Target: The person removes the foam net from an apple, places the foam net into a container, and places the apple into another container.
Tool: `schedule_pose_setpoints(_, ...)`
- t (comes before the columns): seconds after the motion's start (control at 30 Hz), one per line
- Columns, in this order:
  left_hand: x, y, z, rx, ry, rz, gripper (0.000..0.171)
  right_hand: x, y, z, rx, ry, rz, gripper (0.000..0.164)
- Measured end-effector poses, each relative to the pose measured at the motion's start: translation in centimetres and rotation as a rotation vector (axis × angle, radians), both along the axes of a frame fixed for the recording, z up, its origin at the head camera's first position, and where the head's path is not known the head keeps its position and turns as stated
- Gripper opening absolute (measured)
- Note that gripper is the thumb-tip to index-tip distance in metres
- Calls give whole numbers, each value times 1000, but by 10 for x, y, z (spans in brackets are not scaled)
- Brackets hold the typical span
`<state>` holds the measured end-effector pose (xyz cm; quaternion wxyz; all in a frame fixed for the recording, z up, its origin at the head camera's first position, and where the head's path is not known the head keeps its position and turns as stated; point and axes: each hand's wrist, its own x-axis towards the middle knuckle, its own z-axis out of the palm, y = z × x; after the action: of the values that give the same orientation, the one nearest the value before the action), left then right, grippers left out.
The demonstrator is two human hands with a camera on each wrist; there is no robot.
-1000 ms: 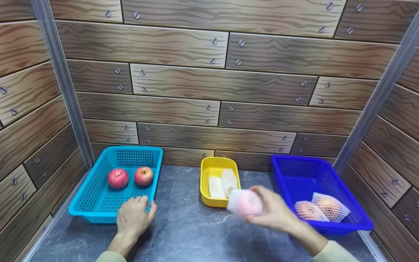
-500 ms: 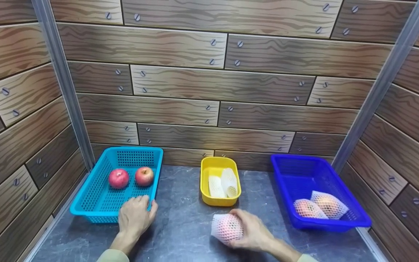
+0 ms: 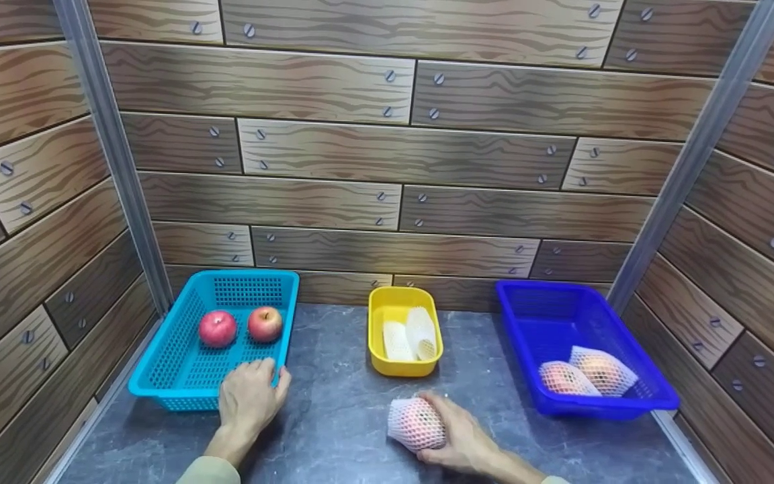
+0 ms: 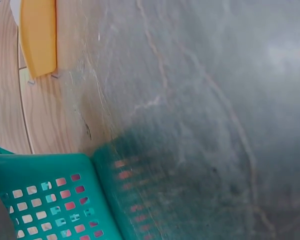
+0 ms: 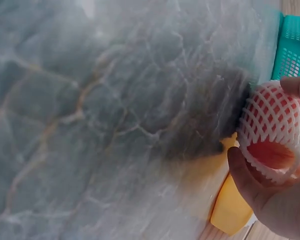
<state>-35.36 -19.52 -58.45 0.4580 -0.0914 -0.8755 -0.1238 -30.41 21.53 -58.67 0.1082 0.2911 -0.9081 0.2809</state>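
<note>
In the head view my right hand [image 3: 457, 437] holds an apple in a white foam net [image 3: 416, 425] low over the grey tabletop, in front of the yellow tray. Thumb and fingers lie on either side of it. The right wrist view shows red skin through the net's open end on the netted apple [image 5: 272, 130]. My left hand [image 3: 250, 396] grips the near right corner of the teal basket [image 3: 158, 366], its fingers curled over the rim. Two bare red apples, one [image 3: 218, 329] left of the other [image 3: 265, 324], lie in that basket.
The yellow tray [image 3: 404, 368] at the back middle contains white foam nets [image 3: 397, 341]. On the right, a blue basket [image 3: 548, 403] contains two netted apples [image 3: 568, 378]. Wood-patterned walls [image 3: 326, 208] enclose the tabletop [image 3: 333, 383] at the back and both sides.
My right hand has brought the netted apple left and toward me, from beside the yellow tray to just above the tabletop in front of it. The left hand stays on the teal basket.
</note>
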Motion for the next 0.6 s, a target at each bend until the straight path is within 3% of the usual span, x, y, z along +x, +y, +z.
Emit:
schedule_pose_setpoints(0.2,1,-1,0,3,-12,-1,37,0,-1,-3,22,-15,-21,97)
schedule_pose_setpoints(0.6,5,-1,6,84,-75,-51,36,-2,-1,5,-73,-54,-30,90)
